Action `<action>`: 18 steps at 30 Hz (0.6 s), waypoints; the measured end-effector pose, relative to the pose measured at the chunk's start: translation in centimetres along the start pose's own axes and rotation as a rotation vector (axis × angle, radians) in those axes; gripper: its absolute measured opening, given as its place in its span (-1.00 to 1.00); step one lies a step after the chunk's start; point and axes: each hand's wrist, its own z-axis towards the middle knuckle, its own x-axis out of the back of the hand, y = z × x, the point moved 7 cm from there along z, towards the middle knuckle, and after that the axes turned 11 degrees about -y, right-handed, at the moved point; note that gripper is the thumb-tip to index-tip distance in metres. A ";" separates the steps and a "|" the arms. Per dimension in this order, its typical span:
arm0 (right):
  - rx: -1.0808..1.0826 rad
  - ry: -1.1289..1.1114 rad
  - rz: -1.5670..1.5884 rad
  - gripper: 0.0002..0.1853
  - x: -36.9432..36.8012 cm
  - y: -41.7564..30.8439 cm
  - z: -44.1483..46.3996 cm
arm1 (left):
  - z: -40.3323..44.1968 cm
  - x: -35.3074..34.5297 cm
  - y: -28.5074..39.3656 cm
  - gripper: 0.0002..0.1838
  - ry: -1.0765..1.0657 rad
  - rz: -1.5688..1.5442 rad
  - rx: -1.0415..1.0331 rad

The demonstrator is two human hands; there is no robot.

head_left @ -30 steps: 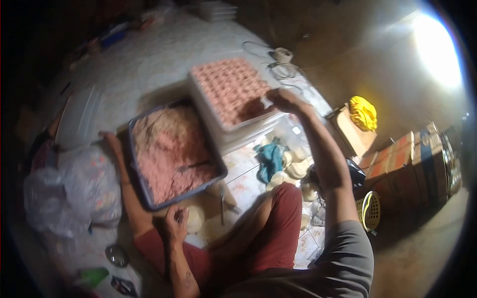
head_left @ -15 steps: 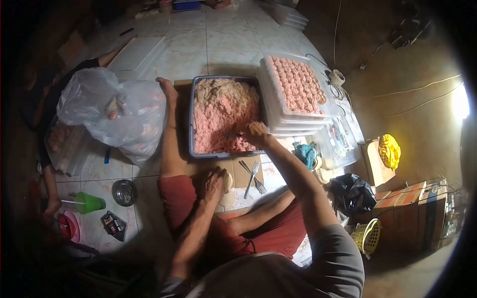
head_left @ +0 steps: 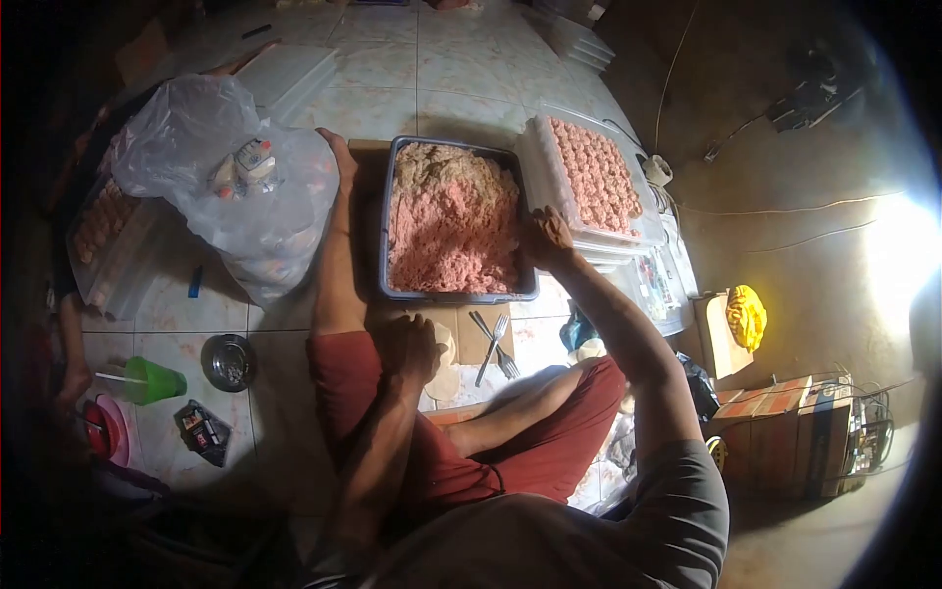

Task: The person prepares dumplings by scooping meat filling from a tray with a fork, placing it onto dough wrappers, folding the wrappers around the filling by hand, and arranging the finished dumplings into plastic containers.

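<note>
My left hand (head_left: 416,351) is above the cardboard in front of the tub, its fingers curled round a pale, flat, round wrapper (head_left: 444,341). A second pale wrapper (head_left: 444,383) lies just below it. My right hand (head_left: 547,239) is at the right rim of a blue-grey tub (head_left: 384,231), with curled fingers; what they hold, if anything, is hidden. Pink minced meat (head_left: 456,226) fills the tub, paler at the far side. Two forks (head_left: 493,350) lie crossed on the cardboard, near my left hand.
Stacked clear trays (head_left: 628,236) stand right of the tub, the top one holding rows of meat portions (head_left: 597,177). A bulging plastic bag (head_left: 255,211) is at left, near a green cup (head_left: 152,381) and a metal bowl (head_left: 229,362). Another person's hand (head_left: 74,381) shows far left.
My right hand has moved from over the meat to the tub's right rim, beside the trays. My left hand stays near the wrappers. The whole view has shifted slightly.
</note>
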 end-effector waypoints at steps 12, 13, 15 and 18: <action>0.233 0.060 0.175 -0.81 -4.9 -3.0 -2.2 | -1.2 1.1 1.2 -0.78 0.306 -0.574 -0.150; 0.268 -0.032 0.191 -0.77 -3.6 -3.5 -2.4 | -1.4 1.4 1.3 -0.78 0.146 -0.661 -0.102; 0.245 -0.117 0.287 -0.76 1.7 -2.6 -4.6 | -2.1 2.6 1.0 -0.78 0.105 -0.662 -0.089; 0.131 -0.256 0.297 -0.82 -0.7 -2.3 -4.6 | -1.8 0.1 0.3 -0.77 0.077 -0.691 -0.071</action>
